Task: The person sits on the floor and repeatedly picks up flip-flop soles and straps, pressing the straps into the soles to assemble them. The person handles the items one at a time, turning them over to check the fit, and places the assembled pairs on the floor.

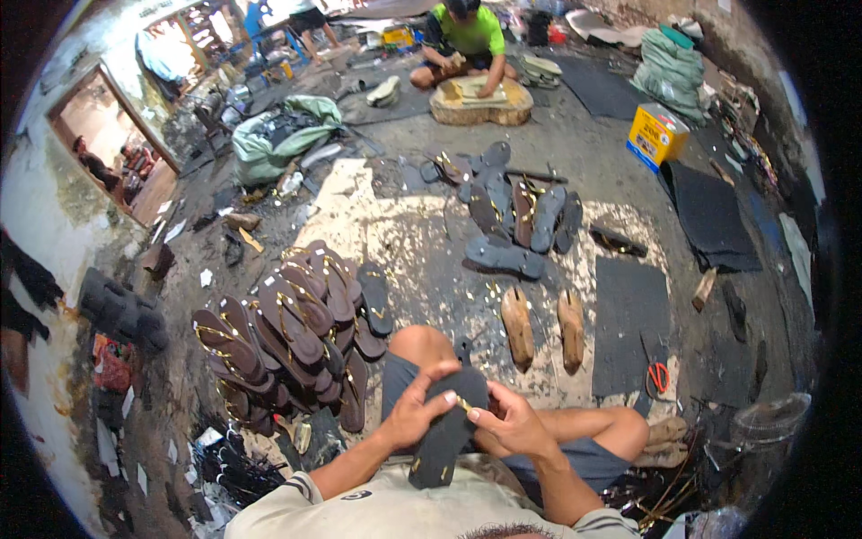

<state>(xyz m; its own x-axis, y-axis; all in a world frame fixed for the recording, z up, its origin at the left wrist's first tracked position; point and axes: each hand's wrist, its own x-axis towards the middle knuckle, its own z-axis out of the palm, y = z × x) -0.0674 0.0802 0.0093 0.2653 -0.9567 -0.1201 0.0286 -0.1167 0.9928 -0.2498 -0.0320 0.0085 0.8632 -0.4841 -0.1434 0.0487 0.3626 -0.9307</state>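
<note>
Black sole (435,458) sits at lower centre, the left hand (424,406) curled around its edge with the thumb on its face; the right hand (514,422) pinches a small gold strip (463,403) against it, finger and thumb nearly closed. That fitting looks unfinished. Gold-strapped brown sandals (289,316) heaped at centre left seem complete; dark footwear (548,218) at upper centre may be waiting, its stage unclear. Two wooden lasts (518,328) stand near a black sheet (630,314) and orange-handled scissors (658,379), right of centre. Worn, scrap-strewn floor (395,229) stretches to a co-worker (469,38) behind a wooden block (485,115), top centre; stained wall (54,198) bounds the left.
</note>
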